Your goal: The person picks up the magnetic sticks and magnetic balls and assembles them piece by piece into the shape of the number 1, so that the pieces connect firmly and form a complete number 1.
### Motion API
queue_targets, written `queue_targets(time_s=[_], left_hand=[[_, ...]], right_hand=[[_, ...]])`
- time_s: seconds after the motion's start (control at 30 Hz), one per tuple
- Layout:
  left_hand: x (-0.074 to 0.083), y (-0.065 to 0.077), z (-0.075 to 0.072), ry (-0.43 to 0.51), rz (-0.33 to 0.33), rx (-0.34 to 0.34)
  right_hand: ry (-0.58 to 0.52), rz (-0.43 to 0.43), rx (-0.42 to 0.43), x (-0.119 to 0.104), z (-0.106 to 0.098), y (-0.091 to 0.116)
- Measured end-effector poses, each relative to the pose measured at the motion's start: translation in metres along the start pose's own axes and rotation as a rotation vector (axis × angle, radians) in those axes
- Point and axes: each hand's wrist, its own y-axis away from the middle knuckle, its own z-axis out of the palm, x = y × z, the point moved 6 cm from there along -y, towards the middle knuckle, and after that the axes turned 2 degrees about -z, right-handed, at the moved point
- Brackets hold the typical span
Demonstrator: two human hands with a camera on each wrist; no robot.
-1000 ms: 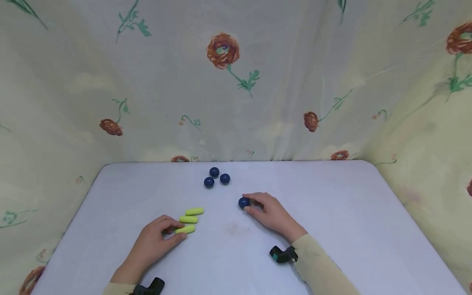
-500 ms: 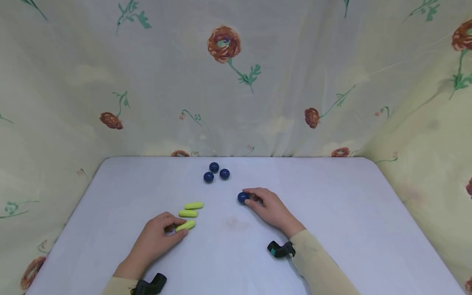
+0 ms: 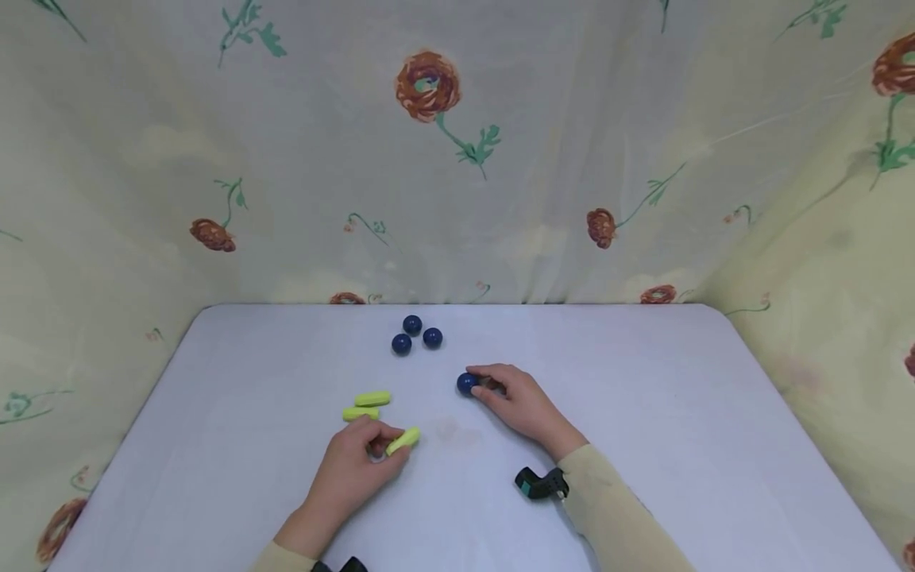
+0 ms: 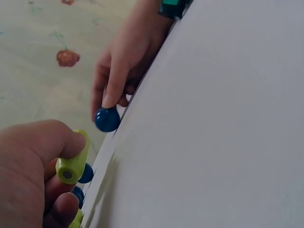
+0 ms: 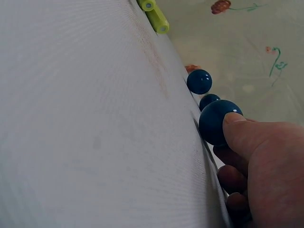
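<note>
Between thumb and fingers, my left hand (image 3: 357, 463) pinches a short yellow-green stick (image 3: 403, 441); in the left wrist view the stick (image 4: 73, 159) shows a small grey dot in its end. Two more such sticks, a far one (image 3: 372, 398) and a near one (image 3: 360, 414), lie side by side just beyond that hand. My right hand (image 3: 520, 401) pinches a glossy dark blue ball (image 3: 467, 384), which the right wrist view shows as a large ball (image 5: 219, 122) under the thumb. Whether the held ball touches the table cannot be told.
Three loose dark blue balls, one of them the right-hand ball (image 3: 432, 338), sit in a cluster near the back edge of the white table (image 3: 643, 413). A flowered cloth (image 3: 529, 159) hangs behind and at the sides. Each wrist wears a black device (image 3: 541, 482).
My left hand has moved right, carrying one stick away from the other two and turning it more upward. The right hand holds its ball in about the same place.
</note>
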Motion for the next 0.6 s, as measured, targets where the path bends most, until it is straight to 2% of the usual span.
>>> queue_targets(time_s=[0.4, 0.6], left_hand=[[0.019, -0.013, 0.026, -0.016, 0.0, 0.036], [0.028, -0.022, 0.038, -0.036, 0.001, 0.024]], right_hand=[[-0.009, 0.004, 0.008, -0.001, 0.0, 0.001], [-0.013, -0.001, 0.026, -0.001, -0.001, 0.001]])
